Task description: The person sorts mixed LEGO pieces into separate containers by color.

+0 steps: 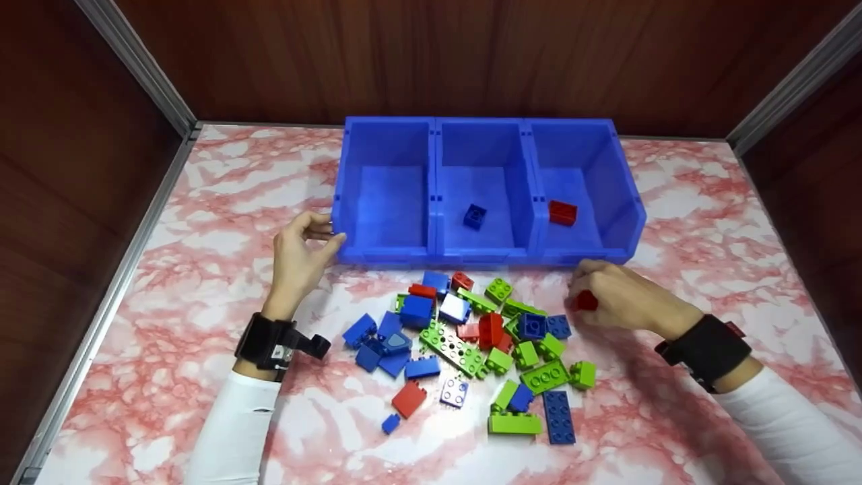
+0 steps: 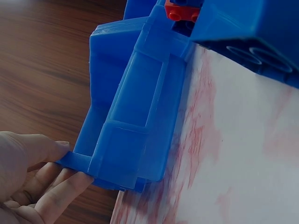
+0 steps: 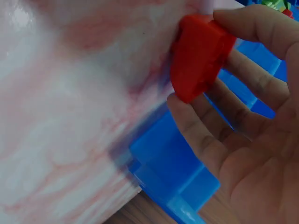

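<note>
A blue three-compartment bin [image 1: 485,257] stands at the back of the table. My left hand [image 1: 303,256] grips its front left corner, thumb on one side and fingers on the other, as the left wrist view also shows. In front of the bin's right end, my right hand [image 1: 616,293] pinches a red toy building brick [image 3: 201,58] between thumb and fingers. A dark blue brick [image 1: 475,217] lies in the middle compartment and another red brick [image 1: 563,213] in the right one. The left compartment's floor is bare.
A loose pile of green, blue, red and white bricks covers the table in front of the bin, including a long green brick [image 1: 454,348] and a dark blue brick [image 1: 559,417]. Brown wooden panels [image 1: 471,60] close off the back and sides.
</note>
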{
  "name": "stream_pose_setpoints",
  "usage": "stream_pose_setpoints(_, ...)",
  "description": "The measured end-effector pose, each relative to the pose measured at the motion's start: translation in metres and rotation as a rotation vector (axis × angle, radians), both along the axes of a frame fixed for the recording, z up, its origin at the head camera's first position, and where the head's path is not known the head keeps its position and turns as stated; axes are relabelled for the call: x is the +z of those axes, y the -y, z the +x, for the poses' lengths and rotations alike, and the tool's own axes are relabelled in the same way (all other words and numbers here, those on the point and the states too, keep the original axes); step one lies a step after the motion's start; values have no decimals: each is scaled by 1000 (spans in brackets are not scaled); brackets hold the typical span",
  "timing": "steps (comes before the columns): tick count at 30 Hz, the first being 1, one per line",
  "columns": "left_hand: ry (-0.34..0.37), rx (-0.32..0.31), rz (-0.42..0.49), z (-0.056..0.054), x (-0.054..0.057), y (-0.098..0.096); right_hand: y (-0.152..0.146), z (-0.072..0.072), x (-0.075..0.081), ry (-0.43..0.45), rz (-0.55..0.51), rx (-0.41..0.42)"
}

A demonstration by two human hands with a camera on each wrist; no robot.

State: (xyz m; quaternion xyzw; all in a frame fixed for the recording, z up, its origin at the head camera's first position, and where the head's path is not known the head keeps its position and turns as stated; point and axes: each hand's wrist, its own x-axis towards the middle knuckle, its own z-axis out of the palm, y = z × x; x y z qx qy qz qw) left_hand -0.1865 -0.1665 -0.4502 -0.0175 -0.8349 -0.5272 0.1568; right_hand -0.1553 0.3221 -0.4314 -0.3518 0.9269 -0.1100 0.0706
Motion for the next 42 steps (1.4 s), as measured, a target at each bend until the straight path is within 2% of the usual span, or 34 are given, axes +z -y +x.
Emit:
stream_pose_setpoints(5, -11, -1, -4, 0, 0, -2, 0, 1, 6, 3, -6, -2)
stream_pose_setpoints(12, 1, -2, 2, -1, 0, 1, 7, -2, 32, 1, -71, -6)
stream_pose_setpoints(17, 23, 9, 3, -2, -1, 4, 12, -19, 52, -45, -128, -9)
stream_pose_setpoints(22, 32, 5, 10, -2, -2, 4, 16, -46, 60, -135, -146, -58)
stream_pose_setpoints(26, 29, 4, 10, -2, -1, 2, 19, -67, 57, -131, -120, -141)
stream_pose_setpoints(32, 33, 12, -2, -2, 0, -1, 21, -92, 45, 18, -46, -262)
stream_pose_setpoints(35, 32, 10, 0, -2, 0, -1, 23, -100, 37, 78, -25, -278)
stream_pose_setpoints(42, 30, 10, -1, -2, 0, 0, 28, -109, 25, 137, 31, -247)
